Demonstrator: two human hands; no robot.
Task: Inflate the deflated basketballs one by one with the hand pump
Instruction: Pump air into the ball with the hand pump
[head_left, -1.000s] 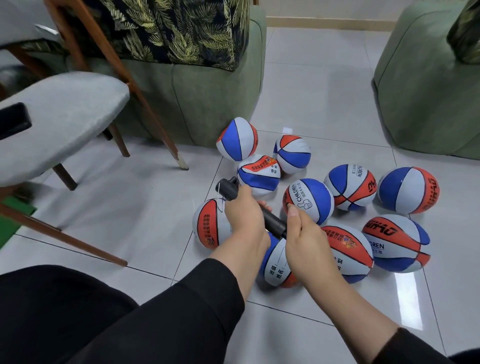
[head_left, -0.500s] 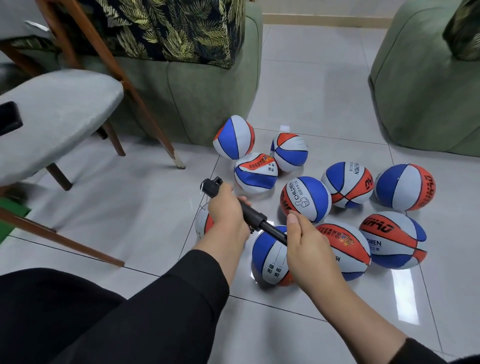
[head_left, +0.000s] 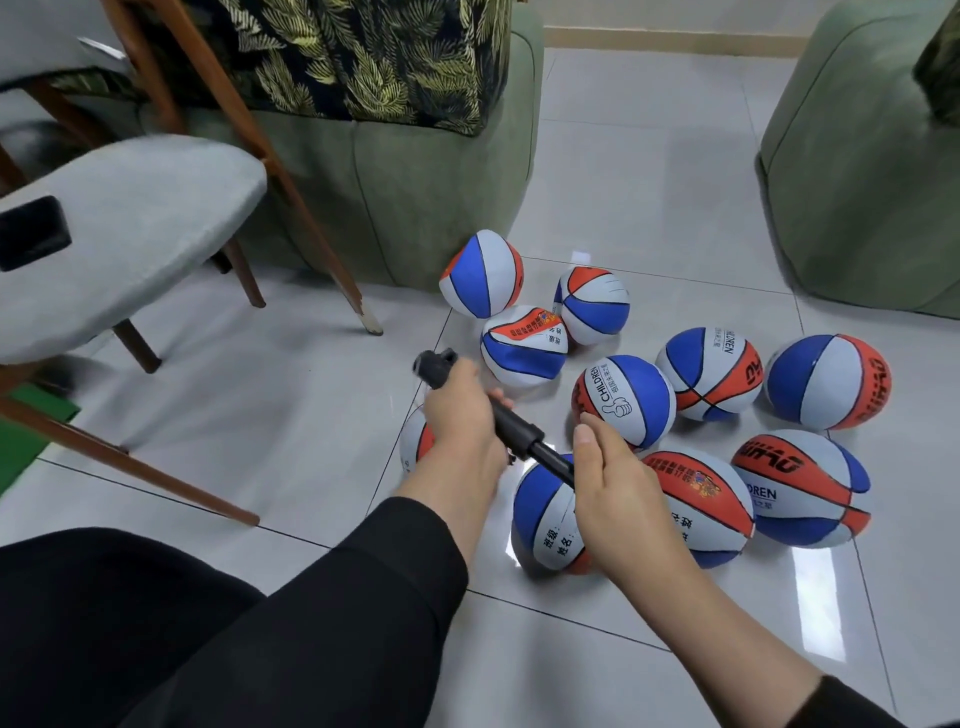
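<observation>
A black hand pump (head_left: 519, 431) slants from upper left down to a blue, white and orange basketball (head_left: 540, 525) on the tiled floor. My left hand (head_left: 457, 415) grips the pump's upper part, with its end cap (head_left: 434, 364) sticking out above the fist. My right hand (head_left: 618, 488) grips the pump's lower end right on top of that ball, hiding where the pump meets it. The thin rod shows between my hands, so the pump is extended. Several more basketballs lie around, one dented and soft (head_left: 522, 345), another partly hidden under my left wrist (head_left: 415, 441).
A grey padded chair (head_left: 130, 228) with wooden legs (head_left: 306, 228) stands at the left, a black object (head_left: 31, 234) on its seat. A green sofa (head_left: 415, 182) is behind the balls and a green armchair (head_left: 857, 156) at the right. Bare tiles lie left of the balls.
My left hand pulled the pump's upper part up and to the left, drawing the rod out. Since half a second ago it has barely moved. My right hand stayed on the ball.
</observation>
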